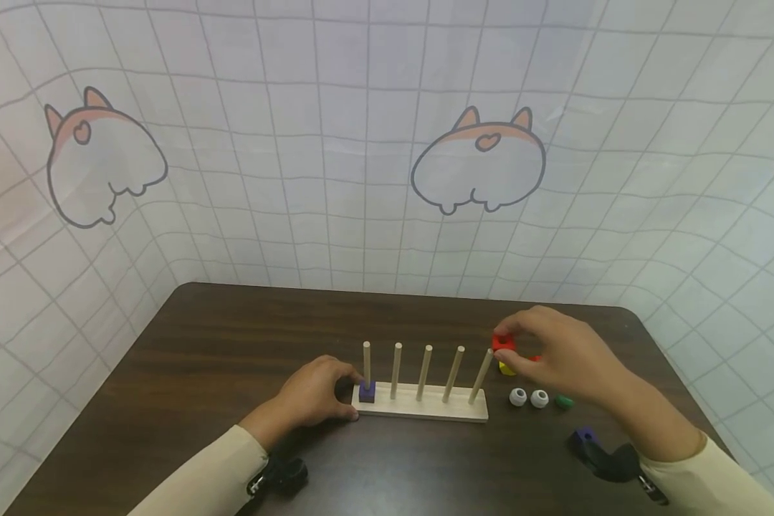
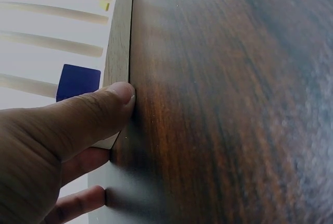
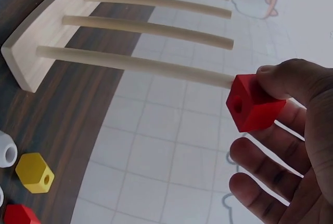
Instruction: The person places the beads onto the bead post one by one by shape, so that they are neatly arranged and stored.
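A pale wooden peg stand (image 1: 438, 411) with several upright pegs lies on the table. My left hand (image 1: 316, 390) grips its left end, the thumb on the front edge and fingers behind. A purple square block (image 1: 367, 393) sits low on the leftmost peg. My right hand (image 1: 561, 355) pinches a red faceted bead (image 3: 255, 107) between thumb and fingers. This bead is at the top of the rightmost peg (image 3: 140, 65), its side hole showing. Whether the peg's tip has entered it, I cannot tell. The other right fingers are spread below the bead.
Right of the stand lie two white round beads (image 1: 518, 397), a green bead (image 1: 564, 402), a yellow hexagonal bead (image 3: 34, 173) and another red bead (image 3: 21, 214). A purple block (image 1: 583, 435) is partly hidden by the right wrist camera. A gridded cloth (image 1: 284, 179) hangs behind the table.
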